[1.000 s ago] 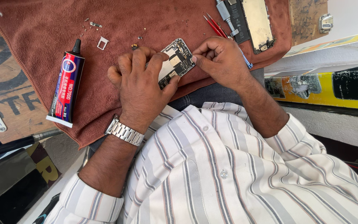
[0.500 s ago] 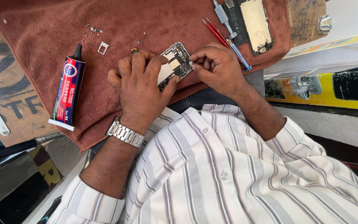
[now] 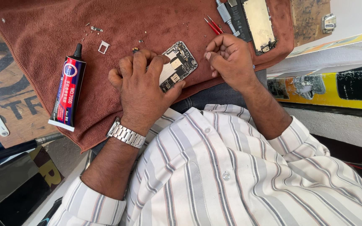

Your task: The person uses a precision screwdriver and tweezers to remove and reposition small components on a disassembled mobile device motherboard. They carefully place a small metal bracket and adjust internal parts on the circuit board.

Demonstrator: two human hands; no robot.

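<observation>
Two hands are in view, both working over a reddish-brown cloth [image 3: 147, 21] spread on the tabletop [image 3: 9, 104].

1. My left hand [image 3: 143, 86] lies palm-down on the cloth, fingers curled around an opened phone body [image 3: 177, 65] with its circuit boards exposed. Fingers sit along its upper-left edge and the thumb presses at its lower right edge, so the hand is closed on it. The phone body lies tilted, at about the middle of the cloth. A metal link watch [image 3: 125, 134] sits on that wrist.

2. My right hand [image 3: 231, 58] is curled into a loose fist just right of the phone body, not touching it as far as I can see. Thumb and forefinger are pinched together (whether a small part or tool sits between them, I cannot tell).

3. Surrounding items:
- A glue tube [image 3: 69, 90], red and blue with a black nozzle, lies on the cloth well left of the left hand, nozzle pointing away from me.
- A small metal card tray [image 3: 103, 47] and scattered tiny screws [image 3: 94, 28] lie on the cloth above the left hand.
- Red-handled tools [image 3: 213, 26] lie just above the right hand.
- A second phone frame [image 3: 259, 23] with a gold-coloured plate rests at the cloth's upper right edge, with a grey-handled tool [image 3: 224, 12] just left of it.
</observation>
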